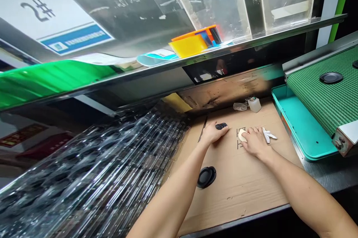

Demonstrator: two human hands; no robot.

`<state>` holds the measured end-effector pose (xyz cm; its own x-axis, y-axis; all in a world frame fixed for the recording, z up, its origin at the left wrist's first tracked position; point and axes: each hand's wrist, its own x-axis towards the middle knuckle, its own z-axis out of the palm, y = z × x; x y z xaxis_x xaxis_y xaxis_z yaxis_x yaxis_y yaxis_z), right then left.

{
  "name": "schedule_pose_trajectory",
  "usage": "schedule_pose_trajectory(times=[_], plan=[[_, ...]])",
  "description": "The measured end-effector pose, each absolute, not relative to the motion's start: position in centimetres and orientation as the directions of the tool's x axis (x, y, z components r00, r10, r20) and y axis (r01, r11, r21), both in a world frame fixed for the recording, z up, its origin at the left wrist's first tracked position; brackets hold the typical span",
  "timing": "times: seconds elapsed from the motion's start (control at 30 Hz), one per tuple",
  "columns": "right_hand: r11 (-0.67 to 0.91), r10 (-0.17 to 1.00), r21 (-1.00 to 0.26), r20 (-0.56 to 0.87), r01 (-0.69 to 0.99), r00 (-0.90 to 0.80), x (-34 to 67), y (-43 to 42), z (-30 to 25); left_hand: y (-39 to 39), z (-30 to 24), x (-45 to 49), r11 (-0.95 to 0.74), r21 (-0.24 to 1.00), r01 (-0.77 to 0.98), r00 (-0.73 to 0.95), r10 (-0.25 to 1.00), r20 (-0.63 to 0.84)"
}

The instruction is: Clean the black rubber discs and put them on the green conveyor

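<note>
So the right hand (pixel 254 141) is curled down over a little cream-coloured pad (pixel 242 135), fingers bunched close and thumb side against it. Looks like a light pinch, not a hard squeeze, with the pad sitting right at the fingertips on the cardboard sheet (pixel 237 197). The left hand (pixel 214 133) is flatter and more relaxed, fingers reaching forward with a small black oval part (pixel 221 126) right at the tips. Can't tell from this angle if it's actually gripped or just being touched.

The two hands are working close together, which seems like the tidy way to do it, everything kept on the cardboard. Just past the right hand is a white cloth scrap (pixel 267 135). A round black disc (pixel 206 177) lies nearer the person, below the left hand. Further back there's a small white bottle with a metal cap (pixel 254 104) beside a crumpled clear bag (pixel 239 106). On the right is a teal tray (pixel 303 128) under a green mesh conveyor belt (pixel 330 88), and on the left a big stack of clear plastic trays (pixel 84 171).
</note>
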<state>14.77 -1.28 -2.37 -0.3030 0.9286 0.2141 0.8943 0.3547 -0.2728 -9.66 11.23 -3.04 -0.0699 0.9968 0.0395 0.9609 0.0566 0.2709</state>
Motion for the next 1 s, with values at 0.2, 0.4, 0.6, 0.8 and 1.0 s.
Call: schedule_pose_trajectory(times=[0.2, 0.4, 0.6, 0.8, 1.0], plan=[[0.345, 0.934, -0.287, 0.198, 0.894, -0.297, 14.8, -1.2, -2.4, 11.4, -1.8, -9.0, 0.027, 0.251, 0.968, -0.026, 1.000, -0.005], [0.352, 0.931, -0.296, 0.209, 0.888, -0.299, 14.7, -1.0, -2.7, 12.1, -0.8, -9.1, -0.032, 0.160, 0.987, 0.046, 0.995, -0.085], [0.349, 0.933, -0.304, 0.205, 0.887, -0.297, 14.7, -1.0, -2.8, 12.7, -0.3, -9.5, -0.050, 0.060, 0.997, 0.056, 0.993, -0.107], [0.348, 0.933, -0.299, 0.202, 0.889, -0.297, 14.7, -1.1, -2.6, 13.2, 0.2, -9.4, -0.150, 0.084, 0.985, 0.161, 0.977, -0.140], [0.351, 0.932, -0.299, 0.197, 0.887, -0.303, 14.8, -1.2, -2.4, 14.0, 0.4, -9.0, -0.224, 0.180, 0.958, 0.256, 0.950, -0.180]])
